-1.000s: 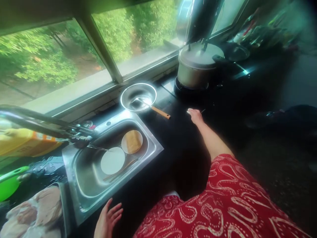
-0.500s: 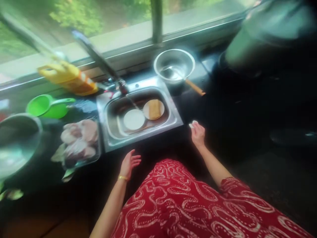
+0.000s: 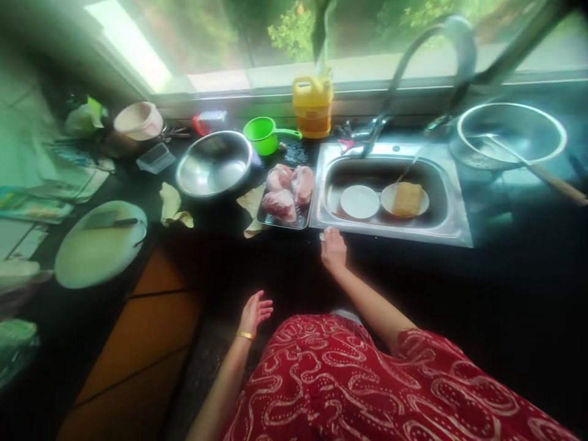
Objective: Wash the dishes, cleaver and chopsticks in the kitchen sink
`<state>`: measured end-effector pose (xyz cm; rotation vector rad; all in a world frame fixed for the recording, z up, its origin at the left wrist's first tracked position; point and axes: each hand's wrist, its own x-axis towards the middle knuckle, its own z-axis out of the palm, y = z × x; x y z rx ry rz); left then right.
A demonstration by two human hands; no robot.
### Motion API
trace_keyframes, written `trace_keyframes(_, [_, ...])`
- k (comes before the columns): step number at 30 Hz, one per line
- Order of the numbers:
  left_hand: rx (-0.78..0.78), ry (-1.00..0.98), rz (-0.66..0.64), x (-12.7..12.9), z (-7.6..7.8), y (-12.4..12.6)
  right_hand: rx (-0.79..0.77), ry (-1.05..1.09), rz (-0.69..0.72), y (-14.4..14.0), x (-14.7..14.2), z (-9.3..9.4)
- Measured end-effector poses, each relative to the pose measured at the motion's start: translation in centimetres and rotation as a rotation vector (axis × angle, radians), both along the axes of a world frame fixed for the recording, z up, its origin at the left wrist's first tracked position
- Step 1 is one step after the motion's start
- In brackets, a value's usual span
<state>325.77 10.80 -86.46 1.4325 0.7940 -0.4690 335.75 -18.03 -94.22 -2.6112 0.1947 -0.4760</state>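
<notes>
My right hand [image 3: 334, 251] is closed at the front edge of the sink [image 3: 390, 231], with small white pieces [image 3: 323, 236] showing at its fingertips; their kind is too blurred to tell. My left hand [image 3: 256, 313] hangs lower, in front of the counter, fingers spread and holding nothing. Just beyond my right hand, to the left of the sink, is a clear tray [image 3: 294, 223] with several chunks of raw meat [image 3: 281, 205]. Inside the sink lie a white plate [image 3: 359, 202] and a second one [image 3: 389, 197] bearing a tan block [image 3: 408, 199].
A steel bowl [image 3: 214, 165], a green dipper [image 3: 264, 136] and a yellow jug [image 3: 312, 113] stand left of the faucet [image 3: 404, 61]. On the far left a knife [image 3: 113, 223] rests on a round board [image 3: 82, 263]. A pot [image 3: 509, 110] with a wooden-handled utensil [image 3: 551, 180] stands right.
My view has swung left, bringing the board and more of the left counter into sight. My right hand has gone from the sink's right corner to its left front corner, still closed.
</notes>
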Motion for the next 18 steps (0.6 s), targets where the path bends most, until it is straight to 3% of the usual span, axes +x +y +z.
trace_keyframes(5, [-0.078, -0.031, 0.078, -0.5, -0.5, 1.4, 0.054, 0.043, 0.487, 7.1, 3.2, 1.0])
trace_keyframes(9, [-0.115, -0.016, 0.107, -0.4, -1.0, 1.5, -0.012, 0.113, 0.972, 9.1, 4.9, 2.1])
trace_keyframes(11, [-0.123, -0.015, 0.122, -0.1, -1.3, 1.6, -0.115, 0.195, 1.121, 7.6, 4.4, 2.7])
trace_keyframes(13, [-0.128, -0.025, 0.139, 0.3, -1.7, 1.7, -0.197, 0.288, 1.169, 3.9, 2.5, 3.0])
trace_keyframes(16, [-0.137, -0.014, 0.133, 0.7, -2.5, 1.5, -0.105, 0.319, 0.986, -3.7, -0.9, 3.0])
trace_keyframes(17, [-0.144, 0.000, 0.122, 0.9, -2.8, 1.3, -0.051, 0.283, 0.857, -6.1, -1.4, 3.0])
trace_keyframes(18, [-0.152, 0.017, 0.109, 1.1, -3.2, 1.0, -0.051, 0.269, 0.825, -8.1, -1.3, 3.1])
